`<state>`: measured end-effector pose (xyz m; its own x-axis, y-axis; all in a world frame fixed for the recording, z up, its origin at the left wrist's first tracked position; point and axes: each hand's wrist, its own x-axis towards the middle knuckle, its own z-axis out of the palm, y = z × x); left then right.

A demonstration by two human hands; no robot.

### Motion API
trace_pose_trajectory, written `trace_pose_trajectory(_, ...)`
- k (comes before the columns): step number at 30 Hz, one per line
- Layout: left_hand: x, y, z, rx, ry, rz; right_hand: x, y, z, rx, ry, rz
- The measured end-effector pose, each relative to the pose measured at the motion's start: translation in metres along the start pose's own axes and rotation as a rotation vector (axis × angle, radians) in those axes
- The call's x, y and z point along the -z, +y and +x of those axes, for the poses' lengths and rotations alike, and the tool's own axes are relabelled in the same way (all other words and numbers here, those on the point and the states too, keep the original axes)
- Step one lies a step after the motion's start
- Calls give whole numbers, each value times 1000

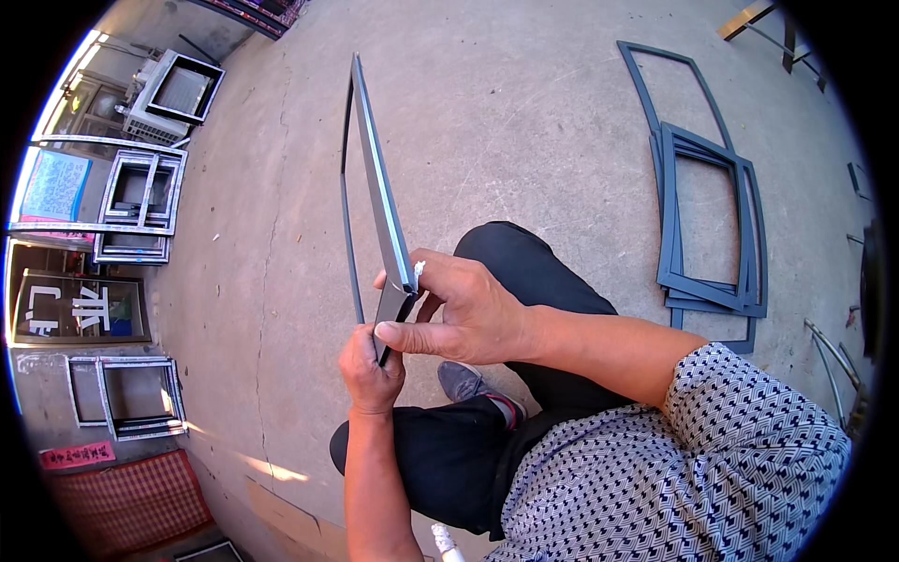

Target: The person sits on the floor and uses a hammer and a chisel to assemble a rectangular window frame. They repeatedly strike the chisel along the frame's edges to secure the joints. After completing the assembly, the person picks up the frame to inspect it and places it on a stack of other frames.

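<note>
A dark grey rectangular metal frame (382,201) is held up on edge in front of me, its long side tilting away. My left hand (372,373) is closed around its near lower corner. From the right, my right hand (473,314) grips that same corner, thumb on the near bar and fingers bent behind the long bar. A small crumpled white bit (419,269) shows by the right fingertips; what it is I cannot make out. The palms and some fingertips are hidden by the frame.
Several similar grey frames (667,215) lie stacked on the concrete floor (524,122) to the right. Along the left wall stand more frames (140,398) and a boxy white unit (154,110). A white-tipped object (446,539) is by my lap. Metal legs (791,42) stand far right.
</note>
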<state>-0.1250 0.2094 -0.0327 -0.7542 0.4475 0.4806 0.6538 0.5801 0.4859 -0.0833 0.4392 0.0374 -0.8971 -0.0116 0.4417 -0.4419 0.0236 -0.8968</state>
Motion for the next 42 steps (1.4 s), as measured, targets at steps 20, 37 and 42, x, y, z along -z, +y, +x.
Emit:
trace_pose_trajectory(20,-12,-9,-1,2,47,271,-2,-9,9,-186,94,-190)
trace_pose_trajectory(37,9,36,36,-183,243,358,16,-9,8,-197,176,48)
trace_pose_trajectory(42,28,41,20,-282,393,447,22,-4,15,-268,220,324)
